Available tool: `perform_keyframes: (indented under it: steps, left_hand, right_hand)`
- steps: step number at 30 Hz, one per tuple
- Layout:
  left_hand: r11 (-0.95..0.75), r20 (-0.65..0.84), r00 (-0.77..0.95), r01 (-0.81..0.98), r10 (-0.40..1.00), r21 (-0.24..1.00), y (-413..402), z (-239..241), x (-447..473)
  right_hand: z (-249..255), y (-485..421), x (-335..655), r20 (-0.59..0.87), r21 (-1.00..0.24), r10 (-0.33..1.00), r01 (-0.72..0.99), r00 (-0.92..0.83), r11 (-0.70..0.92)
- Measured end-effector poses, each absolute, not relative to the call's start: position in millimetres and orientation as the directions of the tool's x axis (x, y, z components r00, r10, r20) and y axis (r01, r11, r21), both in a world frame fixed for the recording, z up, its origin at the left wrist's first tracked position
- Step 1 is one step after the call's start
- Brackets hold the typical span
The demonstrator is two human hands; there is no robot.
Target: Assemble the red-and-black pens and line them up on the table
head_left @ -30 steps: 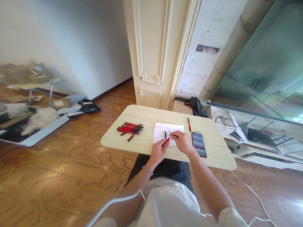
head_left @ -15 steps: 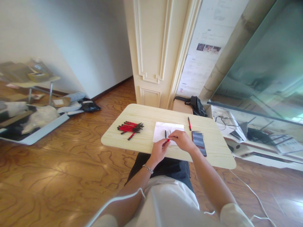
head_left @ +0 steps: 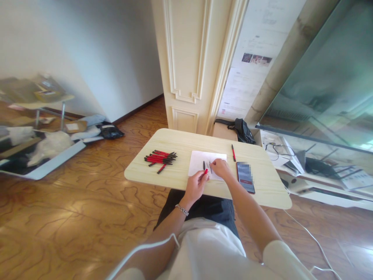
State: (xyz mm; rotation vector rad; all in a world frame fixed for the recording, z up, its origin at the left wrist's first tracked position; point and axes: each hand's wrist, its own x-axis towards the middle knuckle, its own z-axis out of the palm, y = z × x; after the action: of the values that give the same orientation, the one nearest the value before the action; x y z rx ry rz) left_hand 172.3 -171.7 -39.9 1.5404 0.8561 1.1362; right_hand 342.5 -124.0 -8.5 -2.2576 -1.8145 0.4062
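Left hand [head_left: 196, 183] is clamped round a red pen [head_left: 205, 171] just below frame centre, over the white paper [head_left: 198, 157]. The pen's long axis runs diagonally, with its red end pointing upper right at the right hand [head_left: 222, 168]. Can't tell if that hand is pinching anything.

the left hand [head_left: 196, 186] hides most of the red pen barrel [head_left: 206, 171].

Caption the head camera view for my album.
Left hand holds a red pen over white paper; right hand by a small dark part; spare pens nearby.
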Motion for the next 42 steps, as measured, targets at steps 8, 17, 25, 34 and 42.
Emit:
perform_keyframes:
  steps: [8,17,25,34,42]
  left_hand:
    - [-0.273,0.259,0.308,0.002,0.915,0.962,-171.9,-38.1,170.9]
    - [-0.265,0.254,0.317,-0.006,0.914,0.964,-170.7,-41.7,172.4]
    - [-0.278,0.268,0.322,-0.014,0.908,0.96,-171.3,-39.1,171.5]
    - [-0.282,0.263,0.322,0.012,0.909,0.959,-171.5,-40.7,172.8]
    - [-0.286,0.257,0.343,0.036,0.903,0.957,-171.9,-40.0,171.7]
  right_hand:
    - [-4.3,-113.6,334.9,-0.14,-0.207,0.945,0.925,0.294,-0.319]
    - [-17.3,-134.9,351.1,-0.019,-0.872,0.995,0.485,0.1,-0.065]
    - [3.9,-160.8,346.6,0.01,-0.998,0.992,-0.067,0.123,0.018]
    - [35.7,-160.1,326.2,0.161,-0.964,0.931,-0.151,0.328,0.22]
    - [27.6,-158.6,319.7,0.251,-0.966,0.909,0.022,0.333,0.259]
